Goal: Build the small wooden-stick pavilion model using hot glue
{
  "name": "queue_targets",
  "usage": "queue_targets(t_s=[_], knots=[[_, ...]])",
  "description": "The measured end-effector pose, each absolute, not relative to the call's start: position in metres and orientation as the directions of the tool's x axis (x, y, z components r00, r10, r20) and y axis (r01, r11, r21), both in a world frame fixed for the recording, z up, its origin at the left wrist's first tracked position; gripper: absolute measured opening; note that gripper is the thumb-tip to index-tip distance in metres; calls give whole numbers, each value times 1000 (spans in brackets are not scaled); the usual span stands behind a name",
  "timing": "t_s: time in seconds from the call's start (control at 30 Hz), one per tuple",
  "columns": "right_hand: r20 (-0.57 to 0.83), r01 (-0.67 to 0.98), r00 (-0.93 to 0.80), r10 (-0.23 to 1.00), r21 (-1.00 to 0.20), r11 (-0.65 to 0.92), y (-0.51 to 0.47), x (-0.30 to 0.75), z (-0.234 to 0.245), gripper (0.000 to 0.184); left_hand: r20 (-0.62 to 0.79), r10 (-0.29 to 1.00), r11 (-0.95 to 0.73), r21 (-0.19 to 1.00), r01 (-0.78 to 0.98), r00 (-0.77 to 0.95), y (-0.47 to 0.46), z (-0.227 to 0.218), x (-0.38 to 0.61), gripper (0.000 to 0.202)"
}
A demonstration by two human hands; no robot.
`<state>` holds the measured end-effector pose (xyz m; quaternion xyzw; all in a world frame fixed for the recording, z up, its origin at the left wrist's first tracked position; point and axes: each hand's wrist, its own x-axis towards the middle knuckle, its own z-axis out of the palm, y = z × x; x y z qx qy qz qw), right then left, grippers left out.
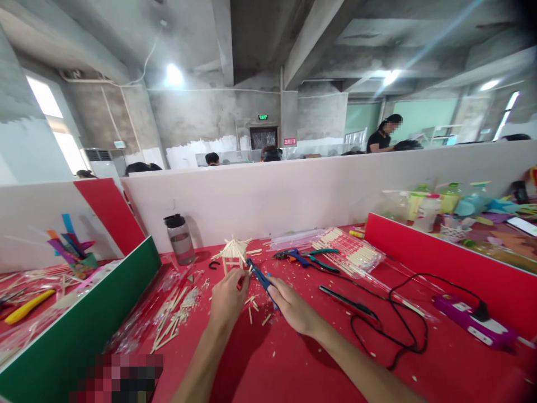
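Note:
My left hand (230,294) is closed with its fingertips pinched around what looks like a short wooden stick (250,269), mostly hidden. In my right hand (293,305) is a slim blue tool (260,276), its far end reaching to the left fingertips; its exact kind is not clear. Just beyond the left hand stands a little stick-built pavilion (234,251) with a pointed roof and thin posts. Cut stick pieces (251,310) lie scattered below the hands.
Blue-and-green pliers (323,260), a black-and-red pen-like tool (350,302), bagged sticks (352,249) and a purple power strip (474,319) with a looping black cable lie right. A water bottle (179,239) stands left. Green (84,313) and red (453,274) dividers flank the table.

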<state>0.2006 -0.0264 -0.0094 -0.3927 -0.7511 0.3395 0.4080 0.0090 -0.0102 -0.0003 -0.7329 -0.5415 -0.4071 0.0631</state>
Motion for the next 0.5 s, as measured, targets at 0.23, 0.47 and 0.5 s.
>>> queue_targets(t_s=[0.23,0.47,0.5], knots=[[377,346,-348,858,-799,491,-21,203,-15,39,632,769,-438,411,800,96,-10,3,8,22],[414,386,-340,844,-757,527,-23,203,-12,38,575,815,-447,547,708,71,-11,7,11,21],[416,394,-338,844,-752,529,-23,203,-12,38,561,825,-450,581,679,67,-10,7,11,22]])
